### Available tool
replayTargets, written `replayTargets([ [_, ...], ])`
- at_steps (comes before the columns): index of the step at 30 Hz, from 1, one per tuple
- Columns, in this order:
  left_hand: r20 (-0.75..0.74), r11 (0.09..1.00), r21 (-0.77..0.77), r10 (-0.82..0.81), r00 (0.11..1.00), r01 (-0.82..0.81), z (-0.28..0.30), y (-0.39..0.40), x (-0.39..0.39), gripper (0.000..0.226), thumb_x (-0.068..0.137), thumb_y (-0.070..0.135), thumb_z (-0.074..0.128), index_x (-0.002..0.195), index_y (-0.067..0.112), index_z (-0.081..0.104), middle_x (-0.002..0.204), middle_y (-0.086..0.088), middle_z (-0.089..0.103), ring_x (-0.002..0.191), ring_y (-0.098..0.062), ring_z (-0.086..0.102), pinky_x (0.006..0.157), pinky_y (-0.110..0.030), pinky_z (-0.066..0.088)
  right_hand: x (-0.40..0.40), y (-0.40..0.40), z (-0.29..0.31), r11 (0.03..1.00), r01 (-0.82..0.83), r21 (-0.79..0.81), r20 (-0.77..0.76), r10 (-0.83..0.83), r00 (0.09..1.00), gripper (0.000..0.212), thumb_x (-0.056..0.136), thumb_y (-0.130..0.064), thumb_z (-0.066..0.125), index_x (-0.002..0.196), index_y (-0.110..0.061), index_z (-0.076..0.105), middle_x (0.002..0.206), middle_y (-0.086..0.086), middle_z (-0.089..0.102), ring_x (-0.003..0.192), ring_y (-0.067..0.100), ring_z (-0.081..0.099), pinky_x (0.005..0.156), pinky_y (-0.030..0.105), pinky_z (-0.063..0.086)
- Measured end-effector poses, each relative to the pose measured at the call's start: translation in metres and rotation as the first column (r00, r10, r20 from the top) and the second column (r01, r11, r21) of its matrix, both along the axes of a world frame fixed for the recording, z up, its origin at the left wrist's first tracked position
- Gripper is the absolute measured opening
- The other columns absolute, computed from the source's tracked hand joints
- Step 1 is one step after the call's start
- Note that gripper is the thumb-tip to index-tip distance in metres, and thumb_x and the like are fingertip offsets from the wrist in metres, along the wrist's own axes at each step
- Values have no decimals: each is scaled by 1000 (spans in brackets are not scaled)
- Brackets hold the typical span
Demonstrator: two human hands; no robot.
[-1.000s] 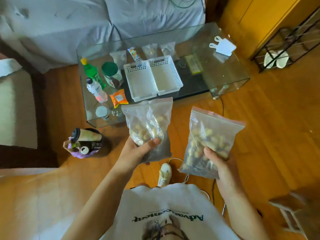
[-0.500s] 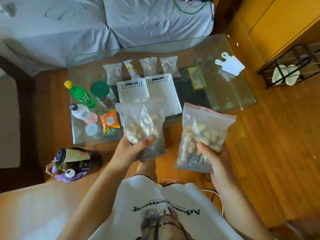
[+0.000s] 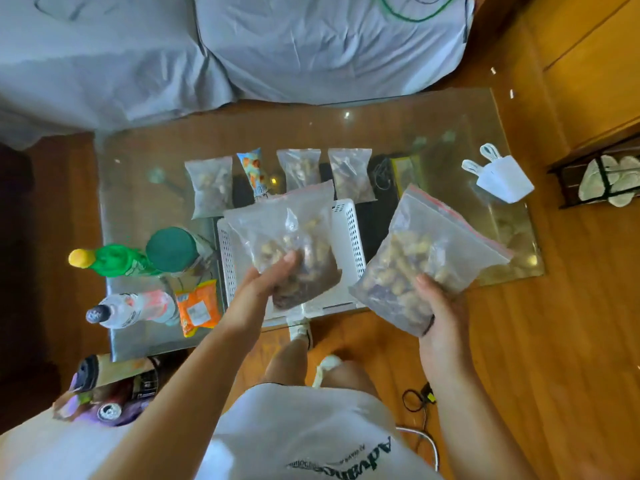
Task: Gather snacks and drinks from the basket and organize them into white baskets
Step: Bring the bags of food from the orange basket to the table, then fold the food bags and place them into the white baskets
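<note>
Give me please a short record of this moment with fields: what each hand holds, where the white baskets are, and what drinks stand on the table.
left hand: holds a clear bag of nuts above the white baskets
right hand: holds a zip bag of nuts
white baskets: on the glass table, mostly hidden by the bags
drinks: green bottle, clear bottle

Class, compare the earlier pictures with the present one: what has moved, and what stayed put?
Both hands carried their nut bags forward: the left hand now holds its bag above the white baskets, the right hand's bag over the table edge. Bottles and packets stayed put.
</note>
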State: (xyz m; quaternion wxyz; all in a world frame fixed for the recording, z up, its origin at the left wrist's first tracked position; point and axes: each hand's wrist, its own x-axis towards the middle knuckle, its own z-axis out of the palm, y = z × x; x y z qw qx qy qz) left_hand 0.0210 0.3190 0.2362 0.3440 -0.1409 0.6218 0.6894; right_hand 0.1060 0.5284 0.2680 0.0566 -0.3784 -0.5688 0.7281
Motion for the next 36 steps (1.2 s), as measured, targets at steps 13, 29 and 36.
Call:
replayTargets([
  [13, 86, 935, -301, 225, 971, -190, -165, 79, -37, 64, 55, 50, 72, 114, 26, 65, 98, 4, 71, 97, -15, 66, 86, -36, 53, -80, 14, -203, 998, -51, 25, 359, 38, 933, 53, 69, -41, 76, 117, -29, 57, 113, 0, 67, 101, 15, 65, 88, 39, 54],
  [29, -169, 667, -741, -66, 983, -83, -196, 109, -47, 32, 76, 21, 72, 108, 21, 68, 105, 3, 66, 83, -10, 57, 73, -18, 40, -97, 28, -232, 554, -512, 657, 289, 442, 849, 35, 74, -28, 71, 106, -18, 62, 91, -9, 55, 78, 3, 51, 65, 20, 46],
  [36, -75, 643, -766, -68, 995, -14, -188, 114, -56, 23, 79, 24, 63, 57, 21, 61, 54, 4, 54, 60, -23, 51, 53, -22, 39, -114, 36, -230, 477, -747, 464, 562, 493, 664, 20, 91, -25, 53, 91, -11, 68, 88, 4, 72, 78, 20, 66, 66, 34, 56],
])
